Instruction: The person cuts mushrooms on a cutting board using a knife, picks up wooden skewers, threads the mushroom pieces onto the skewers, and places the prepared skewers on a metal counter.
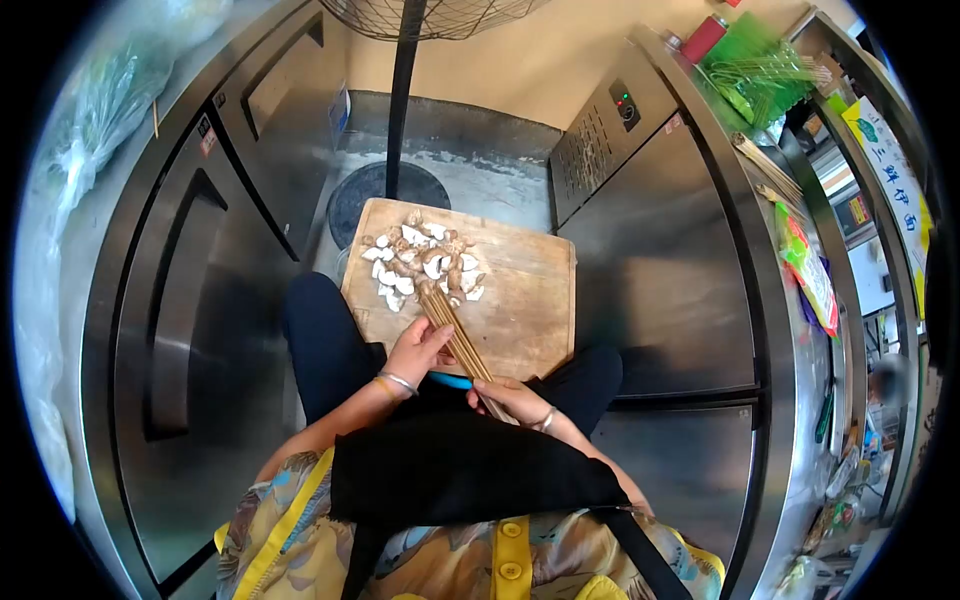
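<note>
Thin sticks [467, 352] are held in one bundle over the six o'clock edge of the cutting board [525, 290], clamped by the left hand [412, 348] and, lower, by the right hand [514, 398]. Cut mushrooms [432, 264] are placed at ten o'clock on this board.

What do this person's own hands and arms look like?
No gloves. The left hand has a silvery bangle and thin yellowish band at the wrist; the right hand, another silvery bangle. Forearms are bare below a patterned, yellow-trimmed garment.
</note>
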The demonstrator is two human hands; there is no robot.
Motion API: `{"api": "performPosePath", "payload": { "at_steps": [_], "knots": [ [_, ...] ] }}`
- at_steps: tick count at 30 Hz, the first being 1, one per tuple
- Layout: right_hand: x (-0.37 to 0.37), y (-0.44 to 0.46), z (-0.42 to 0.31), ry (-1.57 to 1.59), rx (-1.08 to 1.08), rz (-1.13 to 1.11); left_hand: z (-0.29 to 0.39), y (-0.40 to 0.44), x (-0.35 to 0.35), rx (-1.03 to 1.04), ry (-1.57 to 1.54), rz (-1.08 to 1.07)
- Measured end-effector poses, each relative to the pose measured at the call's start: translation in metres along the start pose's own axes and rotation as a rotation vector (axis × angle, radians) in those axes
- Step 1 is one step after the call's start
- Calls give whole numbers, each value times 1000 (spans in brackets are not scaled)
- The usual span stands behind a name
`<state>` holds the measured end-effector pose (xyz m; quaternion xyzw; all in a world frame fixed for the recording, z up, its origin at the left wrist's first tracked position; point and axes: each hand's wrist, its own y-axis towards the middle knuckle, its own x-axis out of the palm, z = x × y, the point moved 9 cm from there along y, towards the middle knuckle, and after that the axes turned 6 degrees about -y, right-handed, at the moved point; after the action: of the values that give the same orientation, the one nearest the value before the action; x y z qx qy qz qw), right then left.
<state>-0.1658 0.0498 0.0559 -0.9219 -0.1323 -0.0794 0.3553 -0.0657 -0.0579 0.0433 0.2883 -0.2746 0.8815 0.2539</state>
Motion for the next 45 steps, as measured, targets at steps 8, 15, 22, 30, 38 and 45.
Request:
{"api": "performPosePath", "payload": {
  "at_steps": [8, 15, 22, 30, 38, 45],
  "knots": [
    [-29, -13, -5, -85, -18, 24, -38, 16, 30, -125, -23, 17],
    [-13, -8, -2, 149, -67, 8, -30, 4, 16, -106, -36, 113],
    [-40, -25, 3, 71, -131, 180, -8, 7, 2, -168, 151, 30],
    [-24, -53, 2, 63, -129, 154, 168, 107, -101, 703, 1527, 375],
    [-10, -74, -31, 37, -213, 226, 155, 140, -117, 534, 1526, 216],
    [-9, -68, -44, -170, -216, 294, 164, 107, -129, 387, 606, 414]
  ]
}}
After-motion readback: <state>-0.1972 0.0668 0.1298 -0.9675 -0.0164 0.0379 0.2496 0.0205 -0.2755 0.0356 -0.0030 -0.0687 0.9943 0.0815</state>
